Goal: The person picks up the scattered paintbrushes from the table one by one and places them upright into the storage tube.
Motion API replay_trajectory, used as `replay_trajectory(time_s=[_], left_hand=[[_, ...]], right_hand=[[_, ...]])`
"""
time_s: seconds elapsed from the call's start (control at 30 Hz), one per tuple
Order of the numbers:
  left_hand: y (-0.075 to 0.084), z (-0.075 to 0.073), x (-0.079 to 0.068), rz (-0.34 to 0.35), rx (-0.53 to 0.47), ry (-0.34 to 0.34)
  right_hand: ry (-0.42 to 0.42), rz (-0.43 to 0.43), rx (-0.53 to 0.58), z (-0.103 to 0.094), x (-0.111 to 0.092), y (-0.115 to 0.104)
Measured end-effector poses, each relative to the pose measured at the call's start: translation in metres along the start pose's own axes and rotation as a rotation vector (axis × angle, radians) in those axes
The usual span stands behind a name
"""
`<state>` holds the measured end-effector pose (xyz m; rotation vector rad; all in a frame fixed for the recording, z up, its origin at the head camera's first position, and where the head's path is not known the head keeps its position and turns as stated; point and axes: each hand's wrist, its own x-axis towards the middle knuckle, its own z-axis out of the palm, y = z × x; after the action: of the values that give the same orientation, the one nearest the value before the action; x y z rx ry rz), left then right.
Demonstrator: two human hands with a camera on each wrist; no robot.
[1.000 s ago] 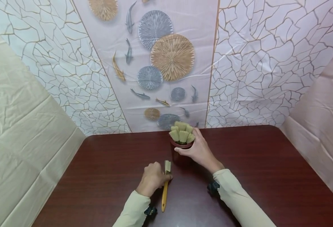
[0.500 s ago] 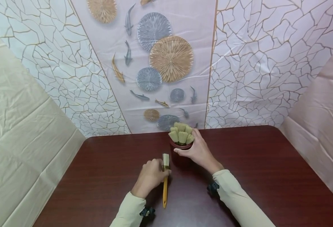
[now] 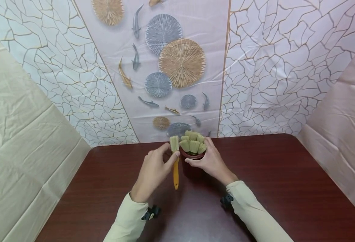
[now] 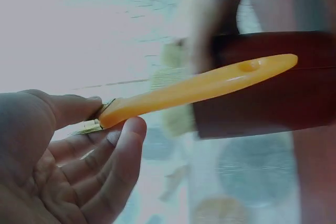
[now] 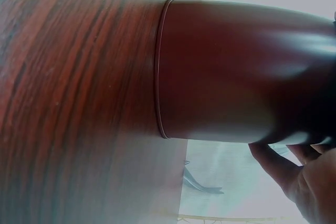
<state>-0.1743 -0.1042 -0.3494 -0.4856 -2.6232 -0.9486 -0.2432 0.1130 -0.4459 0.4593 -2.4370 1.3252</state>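
Observation:
A paintbrush with a yellow handle point(image 4: 199, 88) and pale bristles point(image 3: 174, 143) is pinched by my left hand point(image 3: 154, 168) between thumb and fingers near its metal band. Bristles point up and the handle hangs down, held above the table just left of a dark red-brown cup point(image 5: 231, 72). Several more brushes point(image 3: 193, 144) stand in that cup, bristles up; their handles are hidden inside. My right hand point(image 3: 212, 161) grips the cup near its rim, thumb in front and fingers round the far right side. In the right wrist view the cup's base meets the table.
The dark red wooden table point(image 3: 271, 174) spreads around both hands. Behind its back edge hangs a patterned cloth point(image 3: 256, 67) with fish and round motifs. Plain pale cloth point(image 3: 20, 134) hangs at the left and right sides.
My left hand has lifted the paintbrush from low on the table, up and away from me, to beside the cup. My right hand and the cup have stayed in place.

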Motion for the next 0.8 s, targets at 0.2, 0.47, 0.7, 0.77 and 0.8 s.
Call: replay_trajectory(time_s=[0.2, 0.47, 0.7, 0.77, 0.8], left_hand=[[0.021, -0.023, 0.022, 0.132, -0.124, 0.041], [0.026, -0.030, 0.047, 0.193, -0.231, -0.025], [0.014, -0.017, 0.058, 0.269, -0.171, -0.081], [0.010, -0.012, 0.061, 0.295, -0.149, -0.107], [0.008, -0.010, 0.062, 0.301, -0.146, -0.122]], right_hand=[[-0.012, 0.010, 0.017, -0.001, 0.000, 0.000], [-0.035, 0.049, 0.010, -0.001, 0.000, -0.002], [-0.040, 0.045, 0.004, -0.001, 0.001, 0.000], [-0.037, 0.044, 0.005, -0.001, 0.001, 0.000], [-0.035, 0.043, 0.004, -0.001, 0.001, 0.001]])
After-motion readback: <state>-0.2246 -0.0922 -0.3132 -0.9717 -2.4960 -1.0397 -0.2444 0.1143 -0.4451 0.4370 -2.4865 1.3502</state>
